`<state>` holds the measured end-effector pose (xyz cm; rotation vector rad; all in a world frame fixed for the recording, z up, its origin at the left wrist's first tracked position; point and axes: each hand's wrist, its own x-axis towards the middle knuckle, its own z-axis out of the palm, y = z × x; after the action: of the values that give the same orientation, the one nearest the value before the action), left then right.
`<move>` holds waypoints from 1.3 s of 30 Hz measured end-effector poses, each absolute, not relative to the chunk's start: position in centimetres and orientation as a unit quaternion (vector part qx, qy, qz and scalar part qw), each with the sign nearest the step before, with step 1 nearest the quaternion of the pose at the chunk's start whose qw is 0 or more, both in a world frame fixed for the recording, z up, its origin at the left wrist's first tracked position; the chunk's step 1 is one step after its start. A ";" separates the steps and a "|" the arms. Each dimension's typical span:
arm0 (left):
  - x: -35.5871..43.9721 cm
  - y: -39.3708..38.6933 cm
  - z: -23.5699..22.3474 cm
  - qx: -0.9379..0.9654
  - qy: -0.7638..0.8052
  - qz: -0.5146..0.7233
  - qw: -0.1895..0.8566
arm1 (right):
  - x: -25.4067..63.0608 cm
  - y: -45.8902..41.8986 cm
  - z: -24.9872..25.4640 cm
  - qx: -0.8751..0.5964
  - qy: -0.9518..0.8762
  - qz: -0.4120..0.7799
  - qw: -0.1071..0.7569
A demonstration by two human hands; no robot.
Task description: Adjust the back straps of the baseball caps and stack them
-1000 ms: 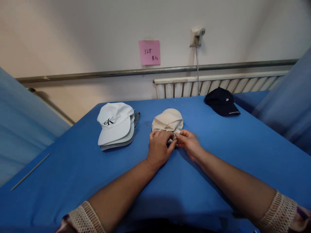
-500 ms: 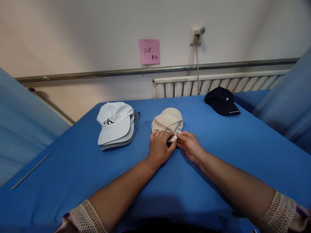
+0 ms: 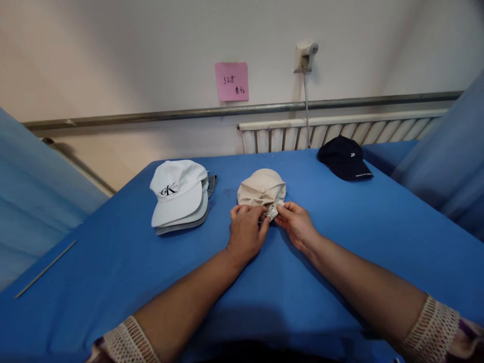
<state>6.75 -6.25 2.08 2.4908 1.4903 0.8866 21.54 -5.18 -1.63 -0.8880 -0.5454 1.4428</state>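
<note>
A beige cap (image 3: 262, 186) lies on the blue-covered table (image 3: 159, 282), its strap side turned toward me. My left hand (image 3: 247, 227) is closed on the left part of the cap's back edge, with the fingertips partly hidden. My right hand (image 3: 297, 224) pinches the strap on the right side. Between both hands shows a pale strap with a shiny buckle (image 3: 271, 212). To the left, a white cap (image 3: 177, 191) with black letters tops a small stack of caps. A dark navy cap (image 3: 345, 158) sits at the back right.
A thin stick (image 3: 45, 269) lies near the left edge of the table. Behind it run a metal rail (image 3: 170, 115) and a white radiator (image 3: 280, 138). A power socket (image 3: 303, 58) with a hanging cord and a pink note (image 3: 232, 81) are on the wall. Blue curtains (image 3: 41, 201) flank both sides.
The fingers have shifted slightly at the strap. My left thumb has drawn back a little, and more of the strap and buckle now shows between my hands. The other caps have not moved.
</note>
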 end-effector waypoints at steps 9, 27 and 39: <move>7.2 -6.1 1.4 0.813 0.498 0.288 0.091 | 21.3 -5.2 -1.3 -0.398 -0.233 0.600 0.654; 7.2 -6.1 1.7 0.836 0.488 0.251 0.012 | 21.0 -5.3 -1.5 -0.415 -0.295 0.575 0.640; 6.9 -5.5 1.6 0.787 0.522 0.290 0.154 | 21.1 -5.2 -1.0 -0.427 -0.301 0.567 0.637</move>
<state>6.94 -5.47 1.64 2.2578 1.4963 0.8309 21.10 -5.21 -1.00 -0.9743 -0.6864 1.2944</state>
